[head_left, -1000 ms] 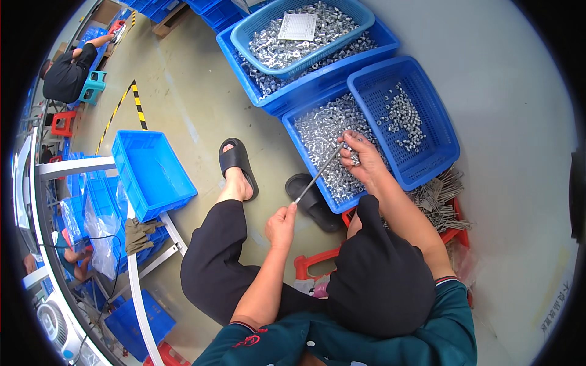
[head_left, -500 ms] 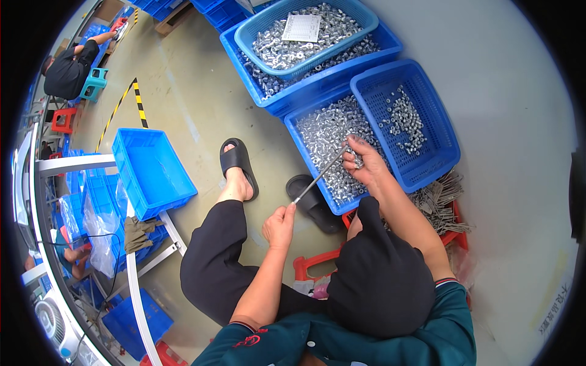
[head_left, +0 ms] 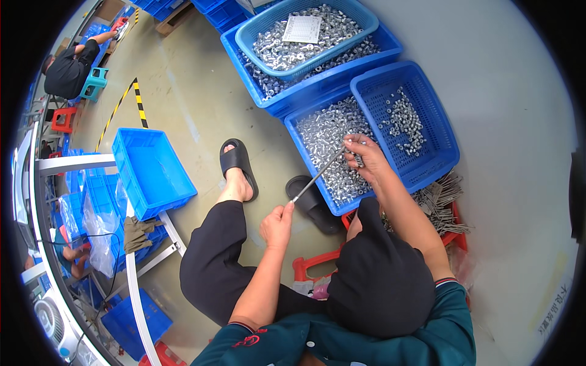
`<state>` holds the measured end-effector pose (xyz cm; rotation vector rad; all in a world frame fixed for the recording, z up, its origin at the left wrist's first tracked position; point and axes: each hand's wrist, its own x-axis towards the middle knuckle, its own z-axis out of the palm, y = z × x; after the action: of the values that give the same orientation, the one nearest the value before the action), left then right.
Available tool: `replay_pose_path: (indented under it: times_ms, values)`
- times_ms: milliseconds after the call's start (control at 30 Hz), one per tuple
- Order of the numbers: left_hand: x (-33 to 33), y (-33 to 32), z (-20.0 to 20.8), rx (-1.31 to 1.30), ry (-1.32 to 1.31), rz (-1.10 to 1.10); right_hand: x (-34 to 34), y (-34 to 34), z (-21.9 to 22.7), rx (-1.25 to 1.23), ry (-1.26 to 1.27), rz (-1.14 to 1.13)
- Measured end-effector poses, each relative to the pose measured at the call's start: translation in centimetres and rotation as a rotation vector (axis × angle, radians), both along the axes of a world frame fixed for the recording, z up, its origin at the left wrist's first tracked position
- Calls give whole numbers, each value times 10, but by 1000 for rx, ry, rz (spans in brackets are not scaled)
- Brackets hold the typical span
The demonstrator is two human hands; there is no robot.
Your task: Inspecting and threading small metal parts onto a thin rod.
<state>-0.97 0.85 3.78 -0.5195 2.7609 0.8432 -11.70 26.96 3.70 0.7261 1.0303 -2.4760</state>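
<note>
A thin metal rod (head_left: 318, 177) slants between my two hands. My left hand (head_left: 277, 227) is closed round its lower end, with a short bright tip showing at the thumb. At the upper end, the thumb and forefinger of my right hand (head_left: 368, 157) pinch a small silver metal sleeve (head_left: 348, 143) against or very near the rod. More of these small parts seem cupped under the right hand's curled fingers, partly hidden. Below that hand lies a blue bin (head_left: 300, 143) full of similar silver sleeves. A blue perforated basket (head_left: 434, 128) with a smaller pile overlaps its right side.
A light-blue basket (head_left: 243, 38) of metal parts, with a paper label (head_left: 301, 28) on top, rests in a larger blue bin (head_left: 268, 105). Metal rods (head_left: 441, 201) lie in bundles by my right forearm. A blue crate (head_left: 160, 174) stands at left beside a white frame (head_left: 135, 299).
My left hand and the rod's lower end have shifted very slightly left. The right fingers have moved a little at the upper end, where the small sleeve now shows.
</note>
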Motion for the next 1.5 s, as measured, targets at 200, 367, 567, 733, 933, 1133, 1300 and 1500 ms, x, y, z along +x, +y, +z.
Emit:
replay_pose_path:
  times_ms: [200,367,567,733,933,1133,1300,1500]
  values:
    - [-2,-6,-3,55,-85,2,-3,5,-5,-202,-12,47]
    - [-3,-12,-3,139,-42,40,-6,4,4,-170,-34,90]
    - [-16,-27,2,35,134,-93,-8,6,13,-156,-9,171]
    - [-23,-29,0,5,182,-133,-10,7,16,-157,-5,203]
    - [-23,-24,2,-1,183,-125,-11,7,22,94,-10,216]
    - [-23,-16,3,18,110,-97,-16,6,19,106,2,190]
    - [-20,-1,1,95,40,-40,-14,-3,18,117,39,271]
    - [-28,13,5,149,-56,-1,-1,-16,14,49,-27,322]
